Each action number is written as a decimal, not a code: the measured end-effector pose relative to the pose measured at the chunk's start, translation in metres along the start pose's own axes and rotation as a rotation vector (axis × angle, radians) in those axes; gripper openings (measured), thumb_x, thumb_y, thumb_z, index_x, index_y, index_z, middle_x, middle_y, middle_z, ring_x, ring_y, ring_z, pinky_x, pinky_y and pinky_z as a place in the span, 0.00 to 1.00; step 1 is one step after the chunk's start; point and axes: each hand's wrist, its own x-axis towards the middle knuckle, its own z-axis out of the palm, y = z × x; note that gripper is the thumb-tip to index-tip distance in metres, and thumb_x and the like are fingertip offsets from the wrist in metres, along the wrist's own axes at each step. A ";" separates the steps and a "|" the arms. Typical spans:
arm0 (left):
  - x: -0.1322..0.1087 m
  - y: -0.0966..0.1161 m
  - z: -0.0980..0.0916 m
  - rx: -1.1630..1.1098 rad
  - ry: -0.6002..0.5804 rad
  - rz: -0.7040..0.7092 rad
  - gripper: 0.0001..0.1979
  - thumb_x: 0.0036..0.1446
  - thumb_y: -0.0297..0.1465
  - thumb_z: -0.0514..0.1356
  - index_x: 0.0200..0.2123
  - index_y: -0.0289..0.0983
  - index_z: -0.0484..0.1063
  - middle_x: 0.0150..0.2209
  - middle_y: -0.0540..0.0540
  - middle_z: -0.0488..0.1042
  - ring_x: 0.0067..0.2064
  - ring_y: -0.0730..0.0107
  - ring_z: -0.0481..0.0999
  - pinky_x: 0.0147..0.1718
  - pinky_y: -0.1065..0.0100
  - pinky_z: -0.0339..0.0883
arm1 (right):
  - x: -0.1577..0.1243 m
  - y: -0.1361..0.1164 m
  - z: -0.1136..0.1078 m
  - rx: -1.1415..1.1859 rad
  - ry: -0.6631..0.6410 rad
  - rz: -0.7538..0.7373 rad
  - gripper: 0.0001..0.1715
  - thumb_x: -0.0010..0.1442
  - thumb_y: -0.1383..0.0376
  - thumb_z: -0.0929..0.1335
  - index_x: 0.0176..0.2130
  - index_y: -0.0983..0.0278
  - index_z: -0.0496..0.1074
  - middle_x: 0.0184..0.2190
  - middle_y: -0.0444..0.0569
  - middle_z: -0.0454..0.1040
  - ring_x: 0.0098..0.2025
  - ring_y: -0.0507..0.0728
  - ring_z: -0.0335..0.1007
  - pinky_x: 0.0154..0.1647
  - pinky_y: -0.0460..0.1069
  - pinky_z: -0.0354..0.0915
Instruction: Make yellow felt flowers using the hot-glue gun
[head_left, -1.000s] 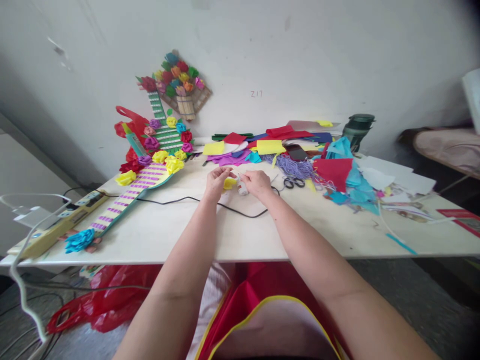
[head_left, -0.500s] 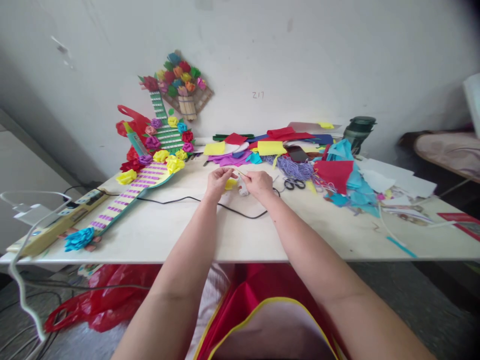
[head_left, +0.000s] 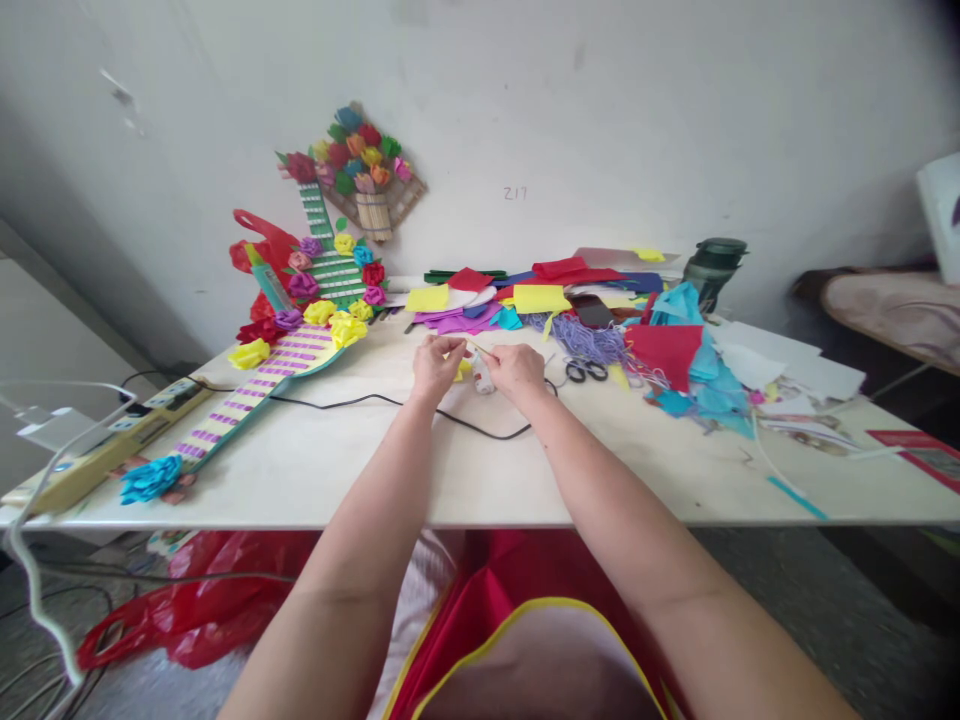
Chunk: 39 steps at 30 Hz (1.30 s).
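Above the middle of the table, my left hand (head_left: 437, 368) and my right hand (head_left: 519, 370) face each other with fingers pinched. Between them runs a thin, pale stick (head_left: 480, 348). My right hand grips one end, and the left fingertips close at the other; fine detail there is too small to make out. Under the hands lie a small white object (head_left: 482, 377), partly hidden, and a yellow piece (head_left: 464, 370) beside it. Black-handled scissors (head_left: 586, 371) rest to the right of my right hand.
A black cable (head_left: 375, 397) crosses the table (head_left: 495, 480). On the left stand a guitar-shaped decoration (head_left: 274, 375) with paper flowers and a power strip (head_left: 142, 430). Coloured sheets (head_left: 457, 300), purple shreds (head_left: 581, 337), blue scraps (head_left: 716, 385) and a dark bottle (head_left: 714, 272) sit behind and right.
The hands stay pinched around the thin stick in nearly the same place. The whole view has shifted slightly, and a bit more of the white object shows between the hands.
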 end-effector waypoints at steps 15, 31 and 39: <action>0.002 -0.002 0.000 0.162 0.028 0.113 0.09 0.50 0.30 0.64 0.19 0.43 0.76 0.26 0.44 0.74 0.39 0.56 0.72 0.50 0.57 0.60 | -0.001 0.001 -0.004 -0.091 -0.003 -0.093 0.21 0.68 0.59 0.61 0.46 0.63 0.80 0.42 0.59 0.81 0.46 0.61 0.77 0.42 0.50 0.65; 0.000 -0.006 -0.001 -0.361 -0.030 -0.197 0.14 0.47 0.43 0.67 0.26 0.38 0.77 0.24 0.46 0.78 0.27 0.67 0.69 0.30 0.67 0.59 | 0.003 0.001 0.000 0.074 -0.015 -0.034 0.20 0.66 0.56 0.62 0.41 0.59 0.81 0.41 0.51 0.82 0.45 0.58 0.75 0.38 0.48 0.62; 0.000 -0.006 -0.002 -0.471 -0.024 -0.201 0.18 0.45 0.48 0.66 0.22 0.38 0.72 0.22 0.46 0.75 0.29 0.66 0.73 0.34 0.66 0.63 | 0.006 0.002 0.001 0.155 -0.064 -0.039 0.20 0.66 0.55 0.62 0.39 0.59 0.82 0.39 0.48 0.82 0.41 0.55 0.74 0.35 0.47 0.59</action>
